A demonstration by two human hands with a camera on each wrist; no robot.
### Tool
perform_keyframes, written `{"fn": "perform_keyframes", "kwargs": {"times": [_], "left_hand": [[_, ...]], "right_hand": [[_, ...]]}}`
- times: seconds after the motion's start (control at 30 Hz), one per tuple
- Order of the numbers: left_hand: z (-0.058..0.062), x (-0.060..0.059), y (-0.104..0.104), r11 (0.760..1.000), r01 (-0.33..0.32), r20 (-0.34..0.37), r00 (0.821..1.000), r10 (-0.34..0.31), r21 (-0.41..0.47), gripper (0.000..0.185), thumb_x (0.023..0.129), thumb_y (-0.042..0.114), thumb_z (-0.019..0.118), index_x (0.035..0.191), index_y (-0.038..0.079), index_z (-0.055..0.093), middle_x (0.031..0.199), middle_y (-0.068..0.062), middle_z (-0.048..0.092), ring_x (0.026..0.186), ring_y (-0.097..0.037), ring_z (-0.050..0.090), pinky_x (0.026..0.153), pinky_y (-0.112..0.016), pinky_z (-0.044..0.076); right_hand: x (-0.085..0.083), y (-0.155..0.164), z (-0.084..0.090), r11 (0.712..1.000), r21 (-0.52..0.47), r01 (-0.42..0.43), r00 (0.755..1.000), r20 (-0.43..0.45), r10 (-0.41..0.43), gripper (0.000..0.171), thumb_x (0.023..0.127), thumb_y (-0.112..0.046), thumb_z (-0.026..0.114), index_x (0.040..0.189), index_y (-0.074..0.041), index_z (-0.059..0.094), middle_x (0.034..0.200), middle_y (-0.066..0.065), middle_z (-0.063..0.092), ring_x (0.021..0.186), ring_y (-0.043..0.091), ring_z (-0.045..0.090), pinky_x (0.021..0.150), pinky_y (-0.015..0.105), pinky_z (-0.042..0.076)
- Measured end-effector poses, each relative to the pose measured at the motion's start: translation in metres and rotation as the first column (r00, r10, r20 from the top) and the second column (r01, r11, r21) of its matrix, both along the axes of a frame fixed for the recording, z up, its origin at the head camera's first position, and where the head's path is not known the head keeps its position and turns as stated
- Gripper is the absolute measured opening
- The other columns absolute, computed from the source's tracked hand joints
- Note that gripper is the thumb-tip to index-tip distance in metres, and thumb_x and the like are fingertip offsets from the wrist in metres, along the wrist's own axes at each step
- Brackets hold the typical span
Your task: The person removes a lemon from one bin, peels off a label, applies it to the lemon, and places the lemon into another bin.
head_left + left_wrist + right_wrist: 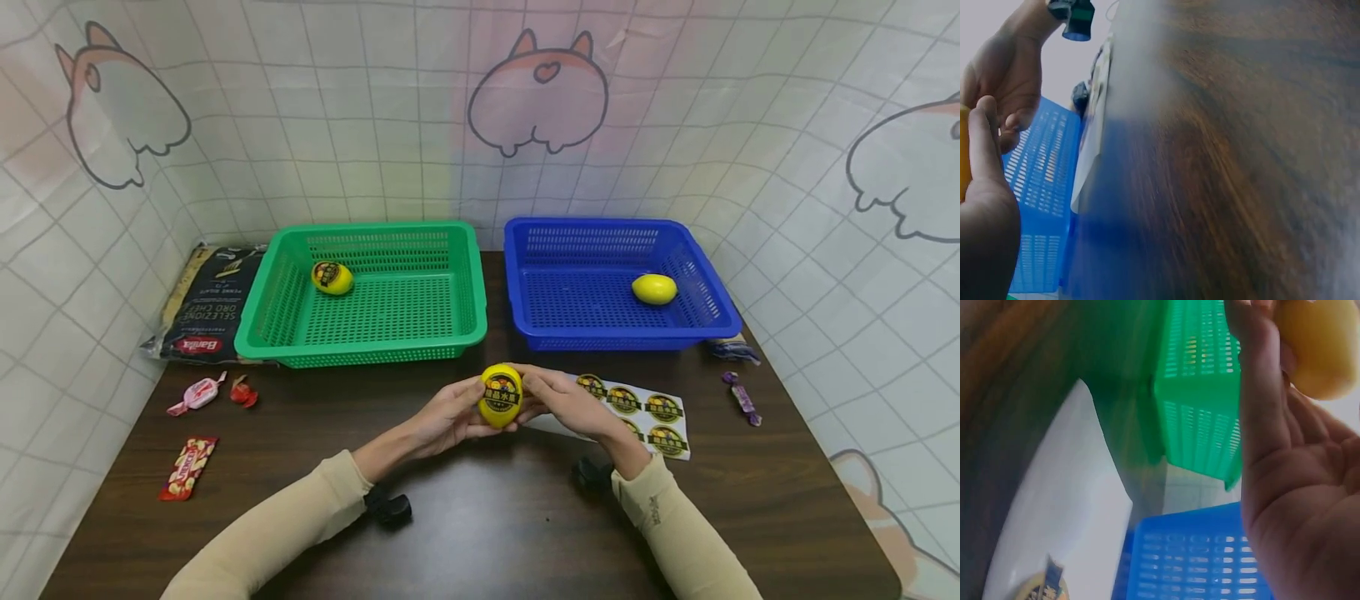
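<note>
Hands (450,414) apparently cradle lemon (501,395) between.

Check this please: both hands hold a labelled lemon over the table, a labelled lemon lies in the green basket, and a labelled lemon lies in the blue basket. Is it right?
Not quite. In the head view, the lemon in the blue basket shows no label; the rest stands.

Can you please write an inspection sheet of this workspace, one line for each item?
Surface: dark wooden table.
Job's things: stickered lemon held above the table; sticker sheet beside it; green basket with one stickered lemon; blue basket with one plain lemon.
Clutter: pasta bag left of the green basket; wrapped candies at left, purple candy at right.
Hands: left hand and right hand both grip the held lemon.
Cables: nothing seen.
Surroundings: checked cloth with cartoon animals.
</note>
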State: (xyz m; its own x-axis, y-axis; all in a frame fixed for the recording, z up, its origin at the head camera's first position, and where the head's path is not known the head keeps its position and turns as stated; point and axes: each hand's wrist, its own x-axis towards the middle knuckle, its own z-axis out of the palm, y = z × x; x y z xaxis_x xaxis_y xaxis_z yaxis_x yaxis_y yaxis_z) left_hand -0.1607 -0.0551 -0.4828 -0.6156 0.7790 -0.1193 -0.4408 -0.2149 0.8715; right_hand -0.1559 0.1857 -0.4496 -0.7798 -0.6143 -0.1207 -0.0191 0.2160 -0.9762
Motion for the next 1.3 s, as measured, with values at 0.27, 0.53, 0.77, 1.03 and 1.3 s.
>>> {"fn": "perform_keyframes", "kwargs": {"times": [0.27, 0.53, 0.77, 1.03, 1.3], "left_hand": [[-0.001, -0.003, -0.021, 0.988, -0.027, -0.119, 0.993, 0.008, -0.154, 0.062, 0.107, 0.040, 0.042, 0.153, -0.001, 0.030, 0.130, -0.014, 0.060, 0.106, -0.015, 0.070, 0.093, -0.036, 0.060], [0.031, -0.017, -0.038, 0.971, -0.018, -0.280, 0.959, -0.052, -0.240, 0.065, 0.102, 0.042, 0.054, 0.148, -0.002, 0.041, 0.127, -0.014, 0.064, 0.105, -0.012, 0.069, 0.095, -0.039, 0.060], [0.079, -0.038, -0.051, 0.935, -0.115, -0.457, 0.888, -0.055, -0.336, 0.058, 0.103, 0.040, 0.052, 0.148, 0.004, 0.044, 0.133, -0.022, 0.061, 0.107, -0.011, 0.068, 0.097, -0.040, 0.058], [0.132, -0.069, -0.080, 0.953, -0.219, -0.567, 0.821, 0.065, -0.207, 0.064, 0.101, 0.041, 0.056, 0.148, 0.000, 0.043, 0.121, 0.006, 0.067, 0.108, -0.008, 0.068, 0.095, -0.027, 0.058], [0.150, -0.133, -0.107, 0.947, -0.291, -0.528, 0.830, 0.179, -0.138, 0.056, 0.100, 0.030, 0.059, 0.147, 0.003, 0.045, 0.121, 0.006, 0.067, 0.109, -0.008, 0.067, 0.092, -0.022, 0.058]], "right_hand": [[-0.005, -0.002, 0.000, 0.988, 0.075, 0.134, 0.991, -0.027, -0.132, 0.052, 0.108, -0.035, 0.041, 0.142, 0.004, 0.048, 0.124, 0.027, 0.066, 0.106, 0.044, 0.068, 0.092, 0.050, 0.059], [-0.012, -0.005, 0.005, 0.974, 0.136, 0.180, 0.982, -0.086, -0.169, 0.048, 0.104, -0.036, 0.052, 0.132, 0.001, 0.059, 0.120, 0.027, 0.068, 0.107, 0.041, 0.068, 0.092, 0.051, 0.059], [-0.022, -0.016, 0.014, 0.967, 0.153, 0.202, 0.974, -0.134, -0.182, 0.044, 0.103, -0.035, 0.054, 0.133, -0.003, 0.059, 0.122, 0.026, 0.069, 0.108, 0.040, 0.069, 0.093, 0.052, 0.058], [-0.041, -0.039, 0.025, 0.953, 0.146, 0.267, 0.959, -0.136, -0.248, 0.059, 0.102, -0.035, 0.056, 0.151, -0.007, 0.040, 0.125, 0.020, 0.070, 0.113, 0.036, 0.069, 0.102, 0.052, 0.053], [-0.059, -0.062, 0.023, 0.919, 0.176, 0.353, 0.934, -0.117, -0.336, 0.062, 0.102, -0.036, 0.056, 0.153, -0.006, 0.037, 0.133, 0.018, 0.065, 0.111, 0.032, 0.071, 0.105, 0.047, 0.053]]}}
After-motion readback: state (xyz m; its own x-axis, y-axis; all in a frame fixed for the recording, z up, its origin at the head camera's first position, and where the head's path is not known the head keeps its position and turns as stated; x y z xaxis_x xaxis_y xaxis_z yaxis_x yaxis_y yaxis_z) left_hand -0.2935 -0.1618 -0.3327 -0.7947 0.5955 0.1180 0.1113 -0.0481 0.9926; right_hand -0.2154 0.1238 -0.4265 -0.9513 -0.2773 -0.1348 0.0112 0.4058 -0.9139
